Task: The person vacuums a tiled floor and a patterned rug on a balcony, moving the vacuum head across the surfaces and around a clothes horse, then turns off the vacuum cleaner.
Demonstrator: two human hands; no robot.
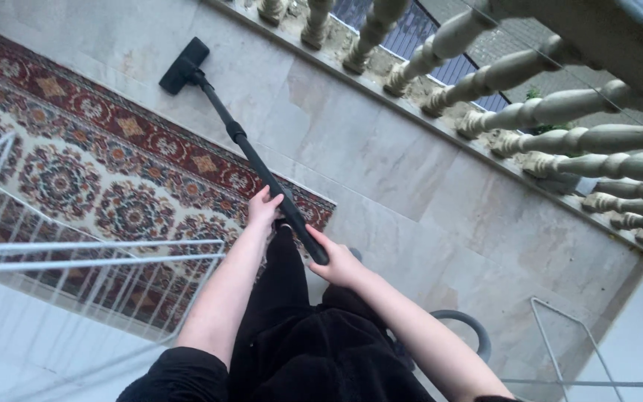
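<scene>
Both hands, left & right, fingers wrapped round black vacuum wand, nozzle on tile floor.

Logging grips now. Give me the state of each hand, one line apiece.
Left hand: closed around the black vacuum wand, higher up.
Right hand: closed on the wand's lower end.

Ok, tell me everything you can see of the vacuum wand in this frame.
The vacuum wand is a long, black, rigid tube, apparently plastic or metal, with a collar joint partway along. It slants from the hands away to a flat black floor nozzle resting on the pale stone tiles just beyond the patterned rug. The left hand grips it higher up, the right hand at its near end. A grey hose curves behind.
</scene>
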